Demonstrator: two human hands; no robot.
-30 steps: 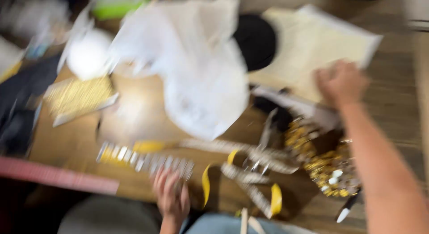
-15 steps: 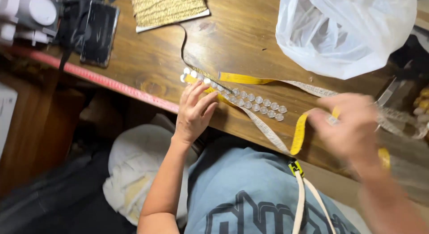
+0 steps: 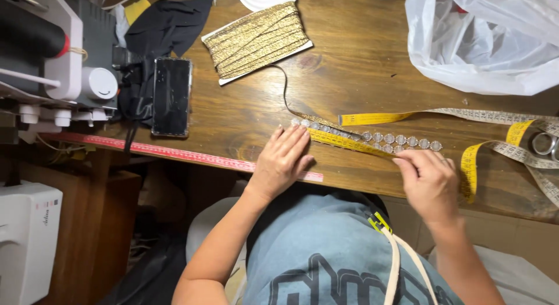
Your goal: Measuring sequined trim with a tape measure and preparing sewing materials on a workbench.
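**Tape laid along a rhinestone strip at the table's near edge**

The left hand [image 3: 283,159] lies flat, fingers together, pressing down the left end of the rhinestone trim [image 3: 372,138] and the yellow measuring tape [image 3: 349,143] that runs along it. The right hand [image 3: 430,180] has its fingertips drawn together on the tape further right; whether they pinch it or only press it I cannot quite tell. Trim and tape sit side by side, touching, near the front of the wooden table [image 3: 361,66], just beyond the red ruler strip [image 3: 174,153] on its edge. To read it well, I'd say keep the tape taut and straight against the stones, with the left end pinned. Farther off are a card of gold braid [image 3: 256,40], a black phone [image 3: 171,96] and a white plastic bag [image 3: 483,43].
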